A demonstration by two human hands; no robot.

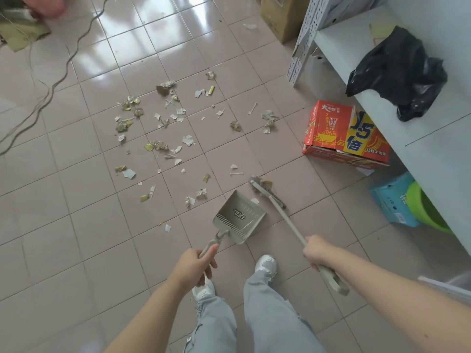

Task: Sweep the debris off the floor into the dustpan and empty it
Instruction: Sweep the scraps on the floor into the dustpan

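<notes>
The beige plastic dustpan [238, 217] sat on the pink tiled floor [76, 200], its ribbed tray empty, mouth turned toward the mess. The left hand [195, 267] was clamped round its handle. Just right of it, the right hand [316, 252] was closed on the long beige broom [285, 217], whose bristle head rested on the tiles beside the pan with a scrap caught against it. The debris [163, 133], torn paper, crumpled gold wrappers and thin sticks, lay scattered over the glossy tiles ahead, none of it in the pan. To the right, a red and yellow cardboard box [344, 135] stood open against a white shelf unit [433, 154], a crinkled black plastic bag [400, 70] lying on top. A green bucket [428, 210] and blue box [392, 200] sat tucked beneath. Cables [58, 75] snaked along the left.
</notes>
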